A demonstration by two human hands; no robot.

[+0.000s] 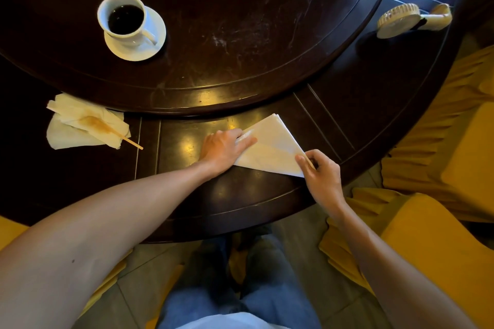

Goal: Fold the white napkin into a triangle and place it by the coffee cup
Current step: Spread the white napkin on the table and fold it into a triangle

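Observation:
The white napkin lies folded in a triangle on the dark table's outer ring, near the front edge. My left hand rests flat on its left corner, fingers pressing it down. My right hand pinches the napkin's right corner between thumb and fingers. The white coffee cup, full of dark coffee, stands on a white saucer on the raised turntable at the far left, well away from the napkin.
Crumpled stained napkins with a wooden stir stick lie at the left. A small hand-held fan sits at the far right of the table. Yellow-covered chairs stand to the right.

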